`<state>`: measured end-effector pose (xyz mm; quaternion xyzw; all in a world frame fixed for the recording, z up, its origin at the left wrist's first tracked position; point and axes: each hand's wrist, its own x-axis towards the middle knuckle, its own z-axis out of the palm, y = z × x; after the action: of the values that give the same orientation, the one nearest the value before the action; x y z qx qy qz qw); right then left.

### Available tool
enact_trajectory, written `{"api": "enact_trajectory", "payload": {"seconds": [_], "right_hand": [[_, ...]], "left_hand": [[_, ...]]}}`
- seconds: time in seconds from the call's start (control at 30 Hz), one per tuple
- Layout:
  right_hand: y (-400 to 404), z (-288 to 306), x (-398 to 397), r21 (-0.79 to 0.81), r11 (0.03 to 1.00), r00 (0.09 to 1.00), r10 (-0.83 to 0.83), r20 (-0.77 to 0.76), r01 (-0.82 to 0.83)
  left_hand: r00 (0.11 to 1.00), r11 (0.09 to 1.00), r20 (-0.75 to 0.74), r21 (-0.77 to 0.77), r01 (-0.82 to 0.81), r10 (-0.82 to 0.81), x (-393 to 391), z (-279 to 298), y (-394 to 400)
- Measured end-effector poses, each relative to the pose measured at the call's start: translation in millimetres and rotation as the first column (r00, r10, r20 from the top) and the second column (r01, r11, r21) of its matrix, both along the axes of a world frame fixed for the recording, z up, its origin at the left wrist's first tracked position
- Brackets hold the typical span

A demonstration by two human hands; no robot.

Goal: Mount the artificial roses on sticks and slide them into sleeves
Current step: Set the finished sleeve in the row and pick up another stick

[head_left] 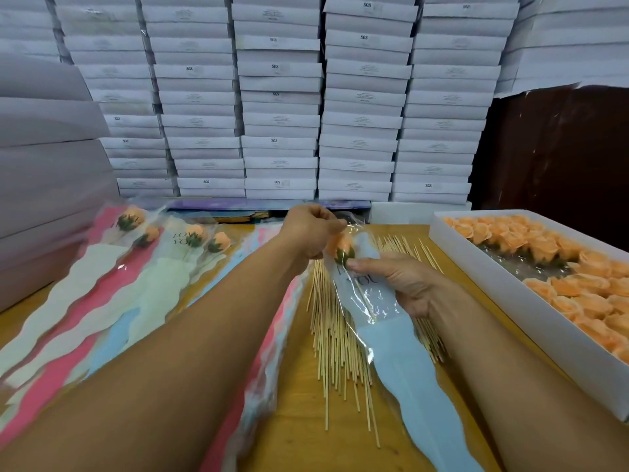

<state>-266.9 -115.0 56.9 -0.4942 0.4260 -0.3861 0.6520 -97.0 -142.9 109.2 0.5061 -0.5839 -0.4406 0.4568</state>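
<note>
A wall of stacked white boxes (279, 97) closes the whole far edge of the bench (292, 420); several box ends carry a small "SGS" mark, and the finer print under it is too small to read. More pale stacks (44, 158) rise at the left edge, and a dark panel (558, 148) stands behind the right corner.

Along the right edge lies a long white tray (503, 294) filled with peach roses (585, 301), a patch of clear film showing in its middle. The left part of the bench is covered by overlapping pink, cream and blue sleeves (102, 301); four finished roses (194, 236) lie in the upper ones, and one sleeve reads "LOVE YOU". Bare wood shows only in a strip near the front, between the sleeves and the tray.

In the middle a loose heap of thin wooden sticks (337, 335) fans toward the front edge. Across it lies a blue sleeve (401, 362) with a clear top, printed letters ending in "YOU" partly visible. A peach rose on its stick (342, 248) sits inside that clear top.

The left hand (311, 229) pinches the sleeve's upper film edge above the rose. The right hand (401, 281) grips the sleeve from the side, fingertips reaching the rose's green base.
</note>
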Motion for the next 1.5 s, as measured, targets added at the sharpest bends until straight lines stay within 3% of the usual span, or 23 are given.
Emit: {"api": "enact_trajectory", "payload": {"seconds": [0.2,0.37,0.47,0.57,0.63,0.8,1.03,1.27,1.5], "right_hand": [[2,2,2,0.000,0.999,0.995,0.046,-0.084,-0.047],[3,3,6,-0.002,0.999,0.999,-0.046,0.023,0.047],[1,1,12,-0.007,0.991,0.986,-0.129,0.106,0.131],[0,-2,19,-0.044,0.974,0.965,-0.212,0.156,0.222],[-2,-3,21,-0.058,0.962,0.955,-0.255,0.150,0.266],[-3,-2,19,-0.064,0.943,0.931,-0.309,0.195,0.327],[-4,6,20,-0.050,0.941,0.870,-0.287,0.400,0.334],[-7,1,18,-0.037,0.943,0.911,-0.309,0.273,0.331],[-2,1,21,-0.044,0.963,0.951,-0.255,0.172,0.266]], "left_hand": [[0.995,0.999,0.099,0.037,0.016,-0.020,14,9,-11],[0.991,0.984,0.128,0.175,0.024,-0.047,28,17,-10],[0.954,0.974,0.273,0.218,0.064,-0.124,30,13,0],[0.935,0.914,0.224,0.361,0.184,-0.276,23,-1,18],[0.937,0.900,0.155,0.366,0.239,-0.312,16,-11,25],[0.975,0.936,0.031,0.289,0.202,-0.220,5,-18,28],[0.988,0.963,-0.056,0.219,0.155,-0.147,16,-4,23],[0.984,0.985,-0.178,0.165,0.050,-0.020,61,18,-1],[0.973,0.949,-0.045,0.235,-0.210,0.226,143,18,-36]]}}
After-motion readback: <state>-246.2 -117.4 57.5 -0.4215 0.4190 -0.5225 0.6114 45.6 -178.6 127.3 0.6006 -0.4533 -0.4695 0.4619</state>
